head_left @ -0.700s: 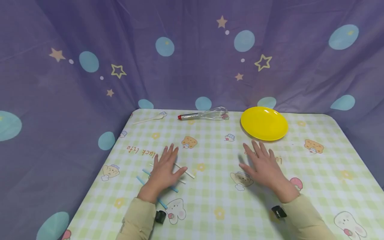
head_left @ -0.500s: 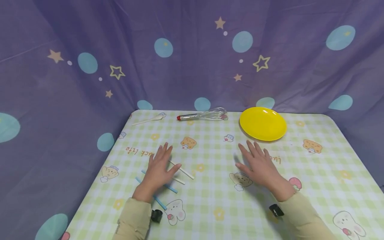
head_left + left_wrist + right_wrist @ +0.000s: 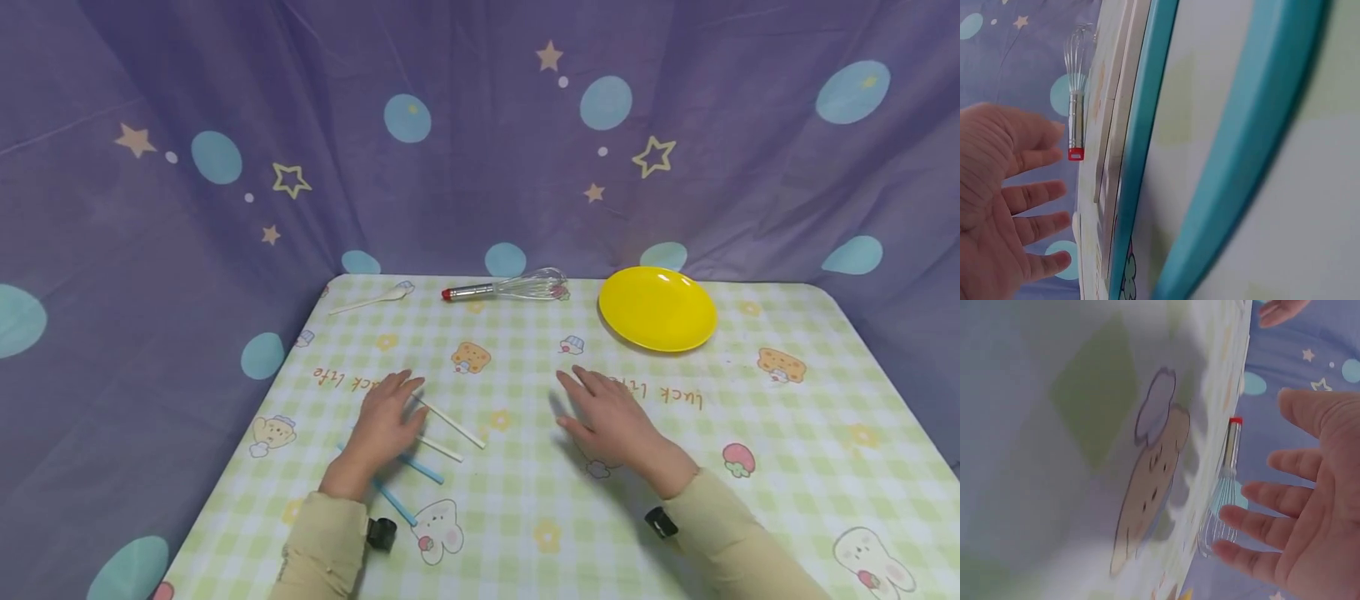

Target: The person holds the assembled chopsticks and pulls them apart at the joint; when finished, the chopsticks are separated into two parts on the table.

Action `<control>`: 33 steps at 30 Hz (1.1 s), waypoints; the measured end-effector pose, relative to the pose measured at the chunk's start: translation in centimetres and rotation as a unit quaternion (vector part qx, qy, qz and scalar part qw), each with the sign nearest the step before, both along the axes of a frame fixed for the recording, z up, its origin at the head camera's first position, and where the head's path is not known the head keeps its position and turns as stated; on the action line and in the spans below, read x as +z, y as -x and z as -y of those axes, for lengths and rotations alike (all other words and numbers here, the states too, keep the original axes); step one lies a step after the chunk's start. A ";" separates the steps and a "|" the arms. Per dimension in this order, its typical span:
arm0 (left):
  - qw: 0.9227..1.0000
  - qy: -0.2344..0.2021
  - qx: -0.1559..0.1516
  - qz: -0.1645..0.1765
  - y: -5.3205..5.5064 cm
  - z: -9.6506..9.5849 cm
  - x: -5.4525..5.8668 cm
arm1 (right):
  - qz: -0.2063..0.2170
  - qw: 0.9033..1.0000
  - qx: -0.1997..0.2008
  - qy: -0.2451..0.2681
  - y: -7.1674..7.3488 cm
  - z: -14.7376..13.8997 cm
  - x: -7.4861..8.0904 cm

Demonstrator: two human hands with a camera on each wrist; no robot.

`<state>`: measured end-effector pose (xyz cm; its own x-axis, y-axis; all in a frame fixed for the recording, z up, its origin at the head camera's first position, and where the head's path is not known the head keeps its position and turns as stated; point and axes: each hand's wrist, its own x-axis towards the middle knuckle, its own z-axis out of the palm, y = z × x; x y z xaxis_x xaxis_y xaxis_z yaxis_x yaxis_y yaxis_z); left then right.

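My left hand (image 3: 381,427), holding nothing, hovers with loosely bent fingers over several thin chopstick-like sticks on the table. Partly hidden beneath it are a white stick (image 3: 450,420), a second white stick (image 3: 444,450), a blue stick (image 3: 424,469) and another blue stick (image 3: 396,503). In the left wrist view the nearest blue stick (image 3: 1235,156) looms large, and the fingers are spread apart. My right hand (image 3: 618,429) is above the tablecloth right of centre, fingers extended and nothing in it. The right wrist view shows its bare palm (image 3: 1316,537).
Along the back edge lie a pale spoon (image 3: 392,295), a whisk (image 3: 472,292) with a red handle end, and a yellow plate (image 3: 658,310) at right. A checked tablecloth (image 3: 517,508) covers the table. A purple curtain (image 3: 465,192) hangs behind and at the sides.
Both hands have shifted left, the right one farther, away from below the plate. The left hand's fingers have drawn back a little, uncovering more of the white sticks. The objects stay put.
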<state>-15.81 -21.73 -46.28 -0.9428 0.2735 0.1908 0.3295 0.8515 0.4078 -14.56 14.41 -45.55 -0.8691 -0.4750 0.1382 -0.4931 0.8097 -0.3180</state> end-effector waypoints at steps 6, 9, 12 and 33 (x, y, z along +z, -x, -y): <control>1.000 0.016 -0.008 -0.004 0.6 0.3 0.2 | 0.015 0.999 0.044 0.020 0.0 2.2 0.0; 0.999 0.033 -0.019 -0.003 1.0 0.2 0.3 | 0.036 0.997 0.063 0.032 -0.1 3.6 -0.3; 0.998 0.061 -0.024 0.017 1.3 -0.2 0.5 | 0.053 0.994 0.088 0.044 -0.3 5.2 -0.7; 0.988 0.148 -0.032 0.025 2.0 -1.9 0.3 | 0.113 0.984 0.141 -0.003 0.0 11.7 -0.8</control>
<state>-17.77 -19.78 -45.98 -0.9280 0.3696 0.0464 0.3721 0.9140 0.1616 -14.57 2.72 -46.38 -0.7114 -0.7012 -0.0475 -0.6151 0.6539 -0.4406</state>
